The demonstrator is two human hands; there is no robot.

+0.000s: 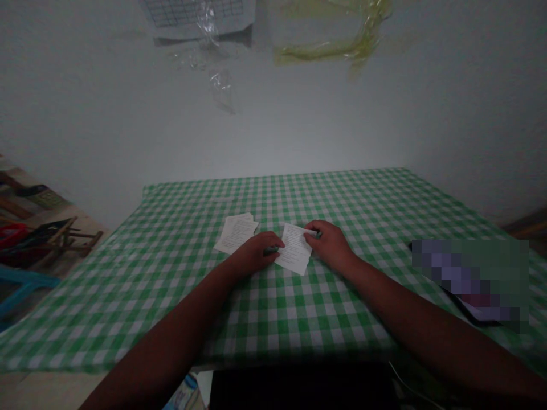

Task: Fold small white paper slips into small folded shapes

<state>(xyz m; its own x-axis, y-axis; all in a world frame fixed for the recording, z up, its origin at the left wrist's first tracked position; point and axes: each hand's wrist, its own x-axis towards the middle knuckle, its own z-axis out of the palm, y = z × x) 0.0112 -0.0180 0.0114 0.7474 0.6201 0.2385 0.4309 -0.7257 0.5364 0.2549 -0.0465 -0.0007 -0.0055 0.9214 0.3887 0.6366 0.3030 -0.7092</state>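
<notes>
My left hand (256,253) is curled around a short dark pen (270,250), whose tip points toward a white printed paper slip (294,249). My right hand (329,246) grips the upper right edge of that slip, which lies tilted on the green gingham tablecloth (363,196). Just left of my left hand lies a small stack of white printed papers (236,233), its lower right corner close to my knuckles. Small printed lines show on the paper, but the words are too small to read.
A dark flat device (470,282), partly obscured, lies at the table's right side. Plastic sheets (333,40) hang on the white wall ahead. At lower left, beyond the table edge, stand a wooden folding seat (64,239) and red and blue objects.
</notes>
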